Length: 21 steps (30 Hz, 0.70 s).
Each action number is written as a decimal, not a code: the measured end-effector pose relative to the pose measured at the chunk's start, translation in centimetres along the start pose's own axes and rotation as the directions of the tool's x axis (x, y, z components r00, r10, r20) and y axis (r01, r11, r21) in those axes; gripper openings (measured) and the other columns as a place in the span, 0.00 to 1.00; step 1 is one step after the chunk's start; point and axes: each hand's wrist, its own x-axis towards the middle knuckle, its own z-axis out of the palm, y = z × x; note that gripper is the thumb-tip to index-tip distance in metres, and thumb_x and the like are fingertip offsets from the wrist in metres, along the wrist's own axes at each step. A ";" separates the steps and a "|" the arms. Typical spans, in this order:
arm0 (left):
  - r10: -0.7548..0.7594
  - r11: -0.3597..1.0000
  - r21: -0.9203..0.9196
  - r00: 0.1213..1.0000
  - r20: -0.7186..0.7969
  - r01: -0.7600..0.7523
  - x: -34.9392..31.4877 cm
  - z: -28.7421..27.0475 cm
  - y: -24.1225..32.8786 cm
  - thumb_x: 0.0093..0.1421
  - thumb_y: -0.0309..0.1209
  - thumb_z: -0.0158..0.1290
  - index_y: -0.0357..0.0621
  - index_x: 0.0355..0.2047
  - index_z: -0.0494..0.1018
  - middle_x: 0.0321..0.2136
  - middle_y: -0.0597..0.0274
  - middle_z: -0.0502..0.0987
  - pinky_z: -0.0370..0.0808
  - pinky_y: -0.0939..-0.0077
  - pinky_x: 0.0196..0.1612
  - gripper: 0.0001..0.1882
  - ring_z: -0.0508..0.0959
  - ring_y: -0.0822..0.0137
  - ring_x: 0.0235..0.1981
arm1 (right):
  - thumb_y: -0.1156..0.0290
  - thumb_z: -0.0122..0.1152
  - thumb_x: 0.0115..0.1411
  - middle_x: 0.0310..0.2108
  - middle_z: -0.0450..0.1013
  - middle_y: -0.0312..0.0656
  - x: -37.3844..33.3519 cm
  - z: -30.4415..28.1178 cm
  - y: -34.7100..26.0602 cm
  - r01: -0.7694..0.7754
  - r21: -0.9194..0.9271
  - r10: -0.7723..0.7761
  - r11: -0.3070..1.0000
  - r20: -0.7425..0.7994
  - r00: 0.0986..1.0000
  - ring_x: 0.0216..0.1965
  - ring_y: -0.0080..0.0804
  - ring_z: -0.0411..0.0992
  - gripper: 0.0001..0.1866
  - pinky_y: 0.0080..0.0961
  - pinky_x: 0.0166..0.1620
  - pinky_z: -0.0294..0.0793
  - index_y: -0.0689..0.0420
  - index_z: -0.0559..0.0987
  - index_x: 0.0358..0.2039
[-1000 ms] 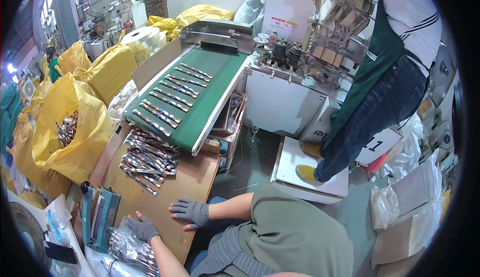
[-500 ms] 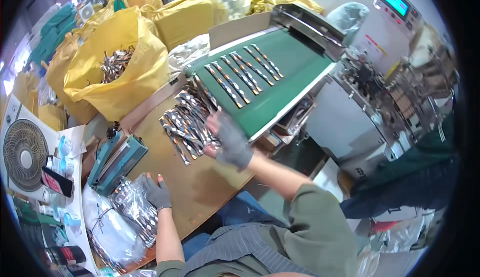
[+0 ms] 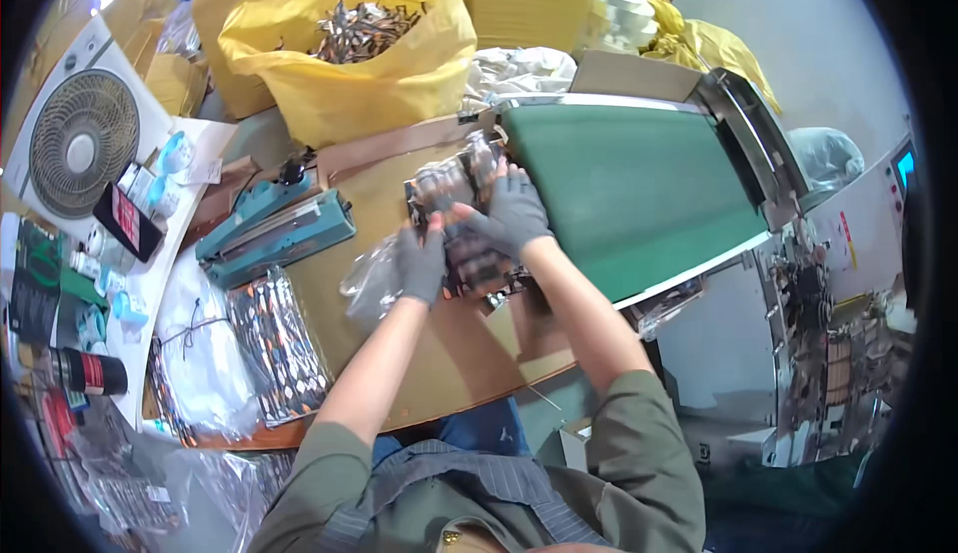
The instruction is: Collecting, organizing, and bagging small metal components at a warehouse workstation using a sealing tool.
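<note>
A pile of slim patterned stick packets (image 3: 469,239) lies on the brown table beside the green conveyor belt, blurred by motion. My right hand (image 3: 514,216), in a grey fingerless glove, rests against the pile's right side with its fingers stretched out. On the left side, my left hand (image 3: 421,266), gloved alike, touches the packets with fingers extended. A crumpled clear plastic bag (image 3: 369,281) lies next to the left hand; whether the fingers touch it is unclear. The packets' lower ends are partly hidden under the hands.
Left of the hands stands a teal bag sealer (image 3: 279,239). Nearer me are bagged stick packets (image 3: 279,343) and a stack of clear bags (image 3: 205,358). A fan (image 3: 85,144) stands at far left. Behind the table is a yellow sack (image 3: 399,84); the green conveyor belt (image 3: 639,204) runs rightward.
The view has turned, and the row of packets seen on the belt is gone from it. My left hand has moved from the bagged packets to the pile. A clear bag now lies beside it.
</note>
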 end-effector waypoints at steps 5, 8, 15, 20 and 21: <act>-0.008 0.997 0.076 0.988 -0.152 0.020 0.9 2.4 -2.9 0.51 0.60 0.53 0.26 0.57 0.56 0.52 0.32 0.65 0.62 0.62 0.56 0.49 0.67 0.44 0.54 | 0.32 0.52 0.47 0.47 0.67 0.68 2.5 2.9 1.1 -0.557 0.510 0.468 0.655 0.305 0.829 0.51 0.57 0.66 0.54 0.38 0.54 0.66 0.76 0.63 0.53; -0.031 0.998 -0.056 0.994 0.101 0.037 3.4 -1.2 -6.0 0.49 0.60 0.55 0.26 0.57 0.56 0.52 0.36 0.66 0.63 0.65 0.56 0.51 0.68 0.49 0.54 | 0.34 0.62 0.42 0.37 0.74 0.58 2.2 2.1 -3.2 -0.402 0.280 0.347 0.872 0.227 0.910 0.41 0.48 0.75 0.47 0.34 0.44 0.73 0.71 0.72 0.42; -0.482 0.874 -0.135 0.869 -0.113 0.467 -2.2 -8.0 0.1 0.46 0.48 0.65 0.35 0.48 0.70 0.41 0.56 0.76 0.72 0.73 0.47 0.36 0.77 0.64 0.41 | 0.61 0.60 0.56 0.35 0.75 0.39 -4.1 5.3 -9.5 -0.656 0.688 -0.307 -0.310 0.581 0.754 0.33 0.25 0.74 0.19 0.23 0.38 0.74 0.60 0.74 0.43; 0.344 0.784 -0.567 0.937 0.062 -0.250 -6.9 -15.7 4.7 0.38 0.34 0.71 0.39 0.58 0.59 0.50 0.62 0.68 0.66 0.74 0.53 0.47 0.68 0.70 0.50 | 0.61 0.68 0.48 0.47 0.68 0.39 -7.9 -0.5 -16.1 0.018 0.971 -0.161 -0.238 -0.058 0.985 0.44 0.27 0.69 0.37 0.25 0.48 0.69 0.62 0.64 0.55; 0.368 0.810 -0.521 0.925 0.097 -0.268 -8.0 -17.0 5.6 0.37 0.35 0.71 0.39 0.59 0.57 0.51 0.61 0.68 0.65 0.74 0.55 0.50 0.67 0.69 0.51 | 0.62 0.71 0.46 0.49 0.67 0.40 -8.0 -1.5 -15.9 0.069 0.979 -0.245 -0.190 -0.116 0.963 0.46 0.28 0.69 0.42 0.27 0.50 0.68 0.62 0.60 0.57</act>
